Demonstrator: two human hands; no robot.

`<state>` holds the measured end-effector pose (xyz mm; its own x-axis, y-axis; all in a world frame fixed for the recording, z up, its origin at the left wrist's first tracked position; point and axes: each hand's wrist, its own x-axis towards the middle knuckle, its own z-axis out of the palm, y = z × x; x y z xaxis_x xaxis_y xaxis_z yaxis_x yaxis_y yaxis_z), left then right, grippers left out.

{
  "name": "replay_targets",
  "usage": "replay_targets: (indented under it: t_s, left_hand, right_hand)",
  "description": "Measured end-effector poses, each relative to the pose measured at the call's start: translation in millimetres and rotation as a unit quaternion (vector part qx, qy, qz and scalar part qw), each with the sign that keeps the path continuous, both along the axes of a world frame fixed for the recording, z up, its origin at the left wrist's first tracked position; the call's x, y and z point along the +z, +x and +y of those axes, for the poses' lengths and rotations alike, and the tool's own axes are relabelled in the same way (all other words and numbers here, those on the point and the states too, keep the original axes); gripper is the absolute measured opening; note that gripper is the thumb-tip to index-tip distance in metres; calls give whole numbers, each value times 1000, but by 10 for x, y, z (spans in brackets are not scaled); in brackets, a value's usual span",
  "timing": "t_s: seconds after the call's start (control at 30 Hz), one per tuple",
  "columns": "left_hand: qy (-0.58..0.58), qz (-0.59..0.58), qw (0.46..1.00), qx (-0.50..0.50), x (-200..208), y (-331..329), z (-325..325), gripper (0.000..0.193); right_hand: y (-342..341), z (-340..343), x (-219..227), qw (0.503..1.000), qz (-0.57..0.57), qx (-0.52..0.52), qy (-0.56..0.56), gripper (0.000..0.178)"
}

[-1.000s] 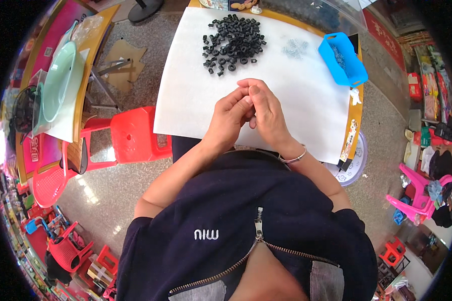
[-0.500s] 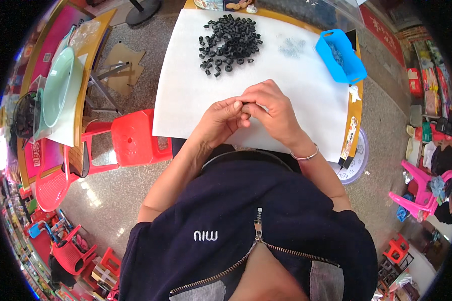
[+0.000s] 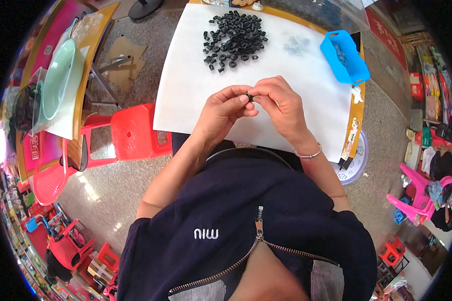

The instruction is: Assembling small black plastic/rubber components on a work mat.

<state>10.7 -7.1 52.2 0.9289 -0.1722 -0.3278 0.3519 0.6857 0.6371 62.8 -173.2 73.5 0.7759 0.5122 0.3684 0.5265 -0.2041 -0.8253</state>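
Above the near part of the white-covered table (image 3: 306,125), my two hands meet at the fingertips. A small black ring-like piece (image 3: 249,97) is pinched between the thumb and fingers of my left hand (image 3: 221,113). My right hand (image 3: 285,110) has its thumb and forefinger pressed together at the piece's right side; whatever is between them is too small to make out. Farther off lies a heap of similar small black pieces (image 3: 236,37), several of them showing as rings. To its right, tiny bluish clear bits (image 3: 296,46) are scattered on the white sheet.
At the table's right edge stands a blue plastic basket (image 3: 359,72) with small bluish bits inside. Left of the table is a red plastic stool (image 3: 130,130). A side table holds a pale green basin (image 3: 65,80). A patterned purple-white tub (image 3: 357,170) shows below the right edge.
My hands have drawn slightly apart, and the black piece now shows between them. The right fingers have shifted a little to the right. The whole view has also shifted slightly.
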Motion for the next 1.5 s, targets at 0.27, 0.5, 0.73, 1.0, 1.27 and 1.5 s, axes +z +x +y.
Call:
replay_targets:
  t_s: [0.27, 0.5, 0.73, 1.0, 1.27, 1.5]
  left_hand:
    - [19, 6, 999, 32, 43, -7, -24, 22]
    - [65, -5, 997, 49, 78, -26, -51, 22]
    - [74, -10, 997, 32, 76, -42, -25, 20]
    - [92, -40, 994, 38, 90, -36, -32, 21]
    - [1, -8, 1000, -11, 156, -12, -7, 22]
    - [-59, -8, 998, -18, 206, -21, 5, 23]
  right_hand:
    - [-32, 7, 50, 1000, 23, -4, -10, 18]
    - [-32, 12, 68, 999, 33, -12, -15, 15]
    - [-56, 28, 90, 999, 29, -4, 15, 13]
    - [-60, 37, 112, 1000, 8, -11, 0, 14]
    - [-65, 20, 118, 999, 3, -17, 32, 13]
    - [-60, -20, 115, 979, 163, 13, 122, 11]
